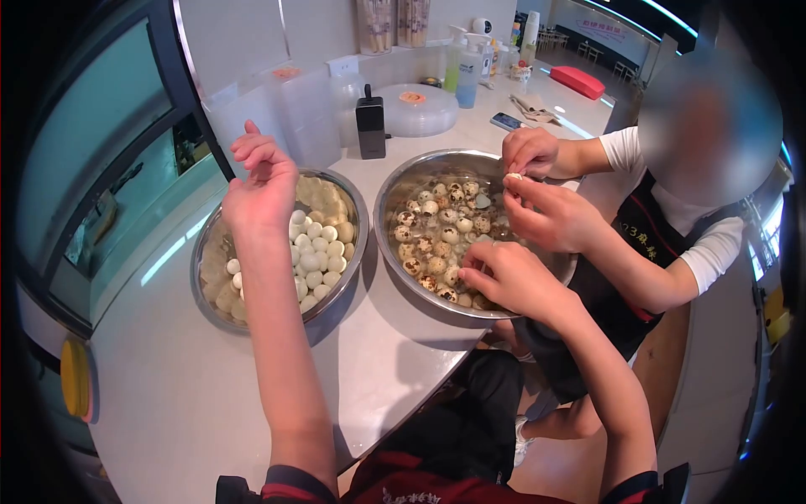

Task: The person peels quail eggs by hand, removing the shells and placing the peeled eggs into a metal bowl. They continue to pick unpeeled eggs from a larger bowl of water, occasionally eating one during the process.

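Observation:
My left hand is raised over the left metal bowl, palm up with fingers loosely apart, and nothing shows in it. Peeled white eggs lie in that bowl. The right metal bowl holds speckled quail eggs in water. My right hand reaches over its near right edge, fingers bent down at the eggs; whether they grip one is unclear. Beyond it, a co-worker's two hands hold a small egg above the right rim.
Behind the bowls stand a black device, round plastic lids, clear containers and pump bottles. A phone, a cloth and a red case lie farther back. The co-worker stands at the right.

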`<state>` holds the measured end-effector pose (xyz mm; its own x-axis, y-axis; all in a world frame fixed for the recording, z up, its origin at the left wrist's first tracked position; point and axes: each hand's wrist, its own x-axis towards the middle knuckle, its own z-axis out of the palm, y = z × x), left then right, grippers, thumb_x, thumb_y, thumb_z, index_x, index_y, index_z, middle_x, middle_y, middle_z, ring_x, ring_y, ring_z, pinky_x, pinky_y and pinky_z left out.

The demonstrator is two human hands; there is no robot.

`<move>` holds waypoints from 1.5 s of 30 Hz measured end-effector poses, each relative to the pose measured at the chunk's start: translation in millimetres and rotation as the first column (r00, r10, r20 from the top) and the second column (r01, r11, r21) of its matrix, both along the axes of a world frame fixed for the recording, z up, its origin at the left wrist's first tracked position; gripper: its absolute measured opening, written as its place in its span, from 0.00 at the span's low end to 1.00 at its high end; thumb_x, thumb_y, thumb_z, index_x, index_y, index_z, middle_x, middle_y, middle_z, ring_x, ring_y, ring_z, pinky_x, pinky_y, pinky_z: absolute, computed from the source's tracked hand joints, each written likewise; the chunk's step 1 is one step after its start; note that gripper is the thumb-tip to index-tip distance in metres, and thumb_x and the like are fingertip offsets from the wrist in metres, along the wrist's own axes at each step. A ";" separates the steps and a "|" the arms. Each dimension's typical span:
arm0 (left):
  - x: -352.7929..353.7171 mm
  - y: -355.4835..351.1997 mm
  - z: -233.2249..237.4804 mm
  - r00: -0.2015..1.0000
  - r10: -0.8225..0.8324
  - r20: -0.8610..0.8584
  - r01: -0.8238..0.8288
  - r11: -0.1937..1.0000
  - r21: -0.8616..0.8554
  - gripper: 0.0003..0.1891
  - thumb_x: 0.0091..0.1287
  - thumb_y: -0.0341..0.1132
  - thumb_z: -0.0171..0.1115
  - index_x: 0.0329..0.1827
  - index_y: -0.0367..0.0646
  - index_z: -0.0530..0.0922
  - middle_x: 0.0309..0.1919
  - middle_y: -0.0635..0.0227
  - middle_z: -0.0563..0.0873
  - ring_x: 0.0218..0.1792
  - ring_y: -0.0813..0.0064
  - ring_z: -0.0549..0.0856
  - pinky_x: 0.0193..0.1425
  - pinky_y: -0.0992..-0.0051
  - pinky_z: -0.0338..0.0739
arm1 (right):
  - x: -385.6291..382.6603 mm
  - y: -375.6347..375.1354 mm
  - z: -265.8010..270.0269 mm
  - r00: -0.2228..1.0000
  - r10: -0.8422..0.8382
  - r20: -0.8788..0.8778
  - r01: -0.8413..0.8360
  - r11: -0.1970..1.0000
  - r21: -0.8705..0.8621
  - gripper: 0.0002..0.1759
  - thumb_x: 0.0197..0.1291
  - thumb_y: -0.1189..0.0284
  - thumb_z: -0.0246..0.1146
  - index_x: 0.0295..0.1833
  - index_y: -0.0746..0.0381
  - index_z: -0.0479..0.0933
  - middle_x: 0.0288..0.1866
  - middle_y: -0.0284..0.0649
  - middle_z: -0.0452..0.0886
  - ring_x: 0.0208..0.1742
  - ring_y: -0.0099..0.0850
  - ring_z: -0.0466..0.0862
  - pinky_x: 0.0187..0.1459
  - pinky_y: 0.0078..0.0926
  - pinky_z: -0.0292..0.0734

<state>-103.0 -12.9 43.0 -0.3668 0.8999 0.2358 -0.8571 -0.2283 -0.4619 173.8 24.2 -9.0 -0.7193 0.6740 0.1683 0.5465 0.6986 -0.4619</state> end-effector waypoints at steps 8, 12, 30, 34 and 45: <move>25.3 21.0 -9.8 0.964 -0.004 -0.266 0.005 1.000 0.002 0.22 0.68 0.46 0.32 0.37 0.37 0.71 0.21 0.71 0.70 0.19 0.79 0.66 0.19 0.82 0.61 | -31.8 30.5 -12.8 0.994 0.068 0.088 -0.078 0.990 0.116 0.09 0.50 0.73 0.57 0.37 0.65 0.74 0.29 0.46 0.77 0.33 0.42 0.78 0.37 0.36 0.72; 55.8 27.3 -8.2 0.709 0.063 -0.702 -0.129 0.991 -0.041 0.15 0.67 0.41 0.39 0.36 0.39 0.72 0.20 0.72 0.71 0.19 0.79 0.68 0.19 0.81 0.61 | -37.7 39.2 -16.3 0.960 0.044 0.276 -0.065 0.996 0.067 0.13 0.49 0.73 0.58 0.41 0.65 0.72 0.32 0.49 0.77 0.36 0.44 0.78 0.41 0.38 0.72; 106.3 31.1 -23.9 -0.514 -0.048 -0.856 -0.522 0.810 0.268 0.11 0.58 0.36 0.54 0.30 0.34 0.76 0.21 0.62 0.80 0.22 0.75 0.77 0.30 0.75 0.71 | -54.3 41.3 -15.7 0.960 -0.016 0.280 0.014 1.000 0.009 0.14 0.49 0.66 0.57 0.41 0.61 0.74 0.37 0.46 0.78 0.40 0.41 0.79 0.40 0.38 0.73; 111.8 39.0 -40.6 -0.610 -0.026 -0.792 -0.448 0.836 0.318 0.09 0.61 0.35 0.52 0.33 0.38 0.77 0.21 0.73 0.77 0.23 0.87 0.73 0.25 0.86 0.67 | -70.6 59.1 -40.9 0.962 0.104 0.253 -0.128 0.989 0.079 0.13 0.49 0.66 0.57 0.39 0.60 0.77 0.38 0.48 0.79 0.42 0.43 0.77 0.41 0.36 0.72; 122.4 15.6 -55.9 -0.644 -0.014 -0.765 -0.407 0.853 0.327 0.12 0.57 0.34 0.54 0.40 0.34 0.75 0.34 0.58 0.79 0.34 0.69 0.79 0.40 0.75 0.72 | 4.6 6.7 -6.9 0.995 -0.070 -0.076 0.072 0.997 0.021 0.13 0.48 0.73 0.58 0.38 0.69 0.67 0.29 0.52 0.76 0.33 0.51 0.77 0.35 0.43 0.70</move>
<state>19.5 2.8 -12.9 0.0231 0.8958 0.4438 0.3450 -0.4238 0.8375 178.4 30.9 -15.9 -0.6547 0.7179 0.2367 0.5593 0.6707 -0.4872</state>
